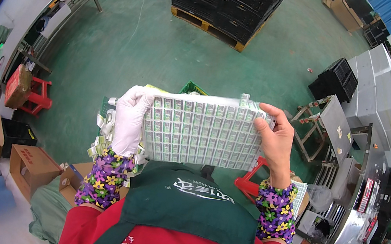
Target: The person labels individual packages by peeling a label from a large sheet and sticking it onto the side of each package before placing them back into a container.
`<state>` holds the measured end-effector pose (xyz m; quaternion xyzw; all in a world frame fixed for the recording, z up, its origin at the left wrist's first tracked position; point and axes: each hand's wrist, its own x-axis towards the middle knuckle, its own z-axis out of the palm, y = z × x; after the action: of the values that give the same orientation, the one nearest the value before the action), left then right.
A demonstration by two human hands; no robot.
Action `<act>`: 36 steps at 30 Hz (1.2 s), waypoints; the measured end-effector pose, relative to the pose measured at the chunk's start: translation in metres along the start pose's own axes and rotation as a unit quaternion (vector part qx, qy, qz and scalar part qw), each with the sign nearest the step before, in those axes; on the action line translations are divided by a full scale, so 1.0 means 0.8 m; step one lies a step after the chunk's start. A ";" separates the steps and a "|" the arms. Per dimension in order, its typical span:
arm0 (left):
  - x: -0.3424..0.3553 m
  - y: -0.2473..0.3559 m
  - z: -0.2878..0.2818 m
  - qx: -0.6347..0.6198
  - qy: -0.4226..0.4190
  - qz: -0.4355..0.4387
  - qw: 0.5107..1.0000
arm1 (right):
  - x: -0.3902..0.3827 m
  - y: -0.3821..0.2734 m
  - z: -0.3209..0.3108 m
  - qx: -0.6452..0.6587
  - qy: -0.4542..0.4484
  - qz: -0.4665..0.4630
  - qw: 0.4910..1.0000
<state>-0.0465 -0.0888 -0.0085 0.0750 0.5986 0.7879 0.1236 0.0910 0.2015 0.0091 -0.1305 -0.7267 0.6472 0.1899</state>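
A sheet of small printed labels [203, 136], white with green and grey rows, is held up in front of my apron. My left hand [130, 117], in a white glove, grips its upper left corner. Bare, my right hand [276, 142] pinches the upper right corner, with the thumb on the near face and fingers partly hidden behind. One small label piece [244, 100] sticks up above the top edge near the right hand. Loose white and green strips [105, 130] lie just beyond my left wrist. Behind the sheet, part of a green crate [193, 88] shows.
Black crates [220, 2] stand stacked on a wooden pallet ahead. A red stool [249, 182] is close by my right forearm, another red stool [40, 97] farther left. Cardboard boxes [33, 167] sit at lower left. White foam boxes [379, 90] and a metal table [353, 215] line the right.
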 end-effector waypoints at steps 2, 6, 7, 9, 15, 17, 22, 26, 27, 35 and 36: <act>-0.002 0.000 -0.008 0.053 0.004 0.019 0.998 | 0.000 -0.007 0.005 0.000 0.017 0.022 1.000; -0.005 0.005 -0.002 0.049 -0.022 0.068 0.996 | 0.000 -0.008 0.001 0.039 0.003 0.058 0.998; -0.007 0.009 0.006 0.034 -0.029 0.087 0.995 | 0.001 -0.007 0.001 0.048 0.003 0.065 0.997; -0.015 0.022 0.021 0.006 -0.027 0.040 0.999 | 0.001 -0.008 -0.001 0.051 -0.002 0.079 0.996; -0.008 0.006 0.004 -0.012 -0.050 0.011 0.999 | -0.002 -0.023 -0.009 -0.399 0.049 -0.164 0.901; -0.008 0.005 0.005 -0.018 -0.058 -0.004 0.998 | -0.002 -0.032 0.000 -0.409 0.021 -0.246 0.879; -0.013 0.009 0.006 -0.021 -0.076 -0.011 0.997 | 0.005 -0.045 0.019 -0.467 -0.039 -0.289 0.835; -0.015 0.011 0.006 -0.030 -0.074 -0.012 0.997 | 0.010 -0.030 0.016 -0.453 -0.092 -0.279 0.842; -0.016 0.012 0.006 -0.029 -0.071 -0.012 0.997 | 0.011 -0.028 0.016 -0.452 -0.100 -0.279 0.841; -0.018 0.013 0.003 -0.048 -0.075 -0.016 0.996 | 0.008 -0.045 0.031 -0.471 -0.087 -0.211 0.852; -0.018 0.014 0.006 -0.059 -0.076 -0.018 0.995 | 0.007 -0.048 0.034 -0.492 -0.079 -0.230 0.836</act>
<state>-0.0325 -0.0917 0.0039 0.1162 0.5416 0.8112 0.1873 0.0761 0.1749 0.0452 0.0156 -0.9708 0.1506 0.1862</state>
